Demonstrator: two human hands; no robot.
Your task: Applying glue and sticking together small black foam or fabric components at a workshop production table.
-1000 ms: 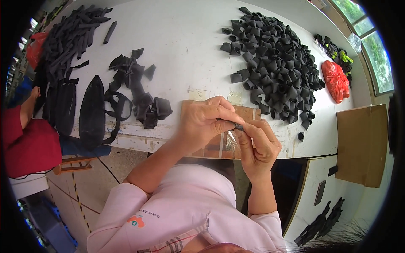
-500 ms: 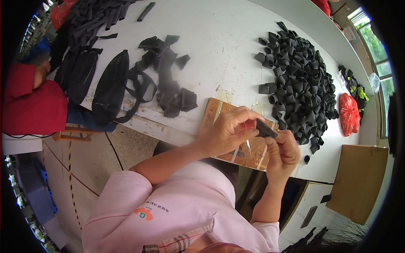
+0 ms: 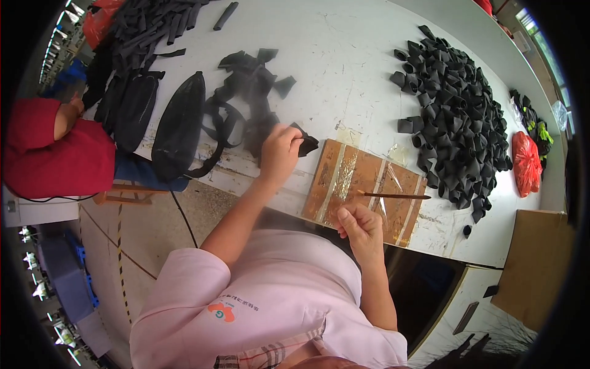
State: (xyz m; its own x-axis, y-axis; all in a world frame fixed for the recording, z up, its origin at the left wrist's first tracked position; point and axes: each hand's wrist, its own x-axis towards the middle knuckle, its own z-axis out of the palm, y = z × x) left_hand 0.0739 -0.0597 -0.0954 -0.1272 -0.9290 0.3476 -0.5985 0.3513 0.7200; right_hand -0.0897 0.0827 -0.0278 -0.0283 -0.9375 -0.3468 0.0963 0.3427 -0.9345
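My left hand [image 3: 281, 152] reaches over the table, its fingers pinched on a small black fabric piece [image 3: 307, 141] at the near end of a scattered group of dark pieces [image 3: 251, 80]. Above the near edge of a wooden board [image 3: 326, 179], my right hand [image 3: 362, 229] is closed, thumb against curled fingers, and nothing shows in it. Across the board, just beyond that hand, lies a thin brown stick [image 3: 399, 196], pale at its left end and tapering rightward. Clear tape strips cross the board.
Many folded black fabric loops [image 3: 458, 117] are heaped at the right, near a red plastic bag [image 3: 527, 163] and a cardboard box [image 3: 531, 270]. At the left lie black pouches [image 3: 178, 126] and a pile of dark strips [image 3: 153, 24]. A red-clothed person [image 3: 67, 147] sits there.
My hands have parted, and the dark strip they held between them is no longer visible. The left moved leftward to the fabric pieces; the right moved left and nearer. The stick now shows.
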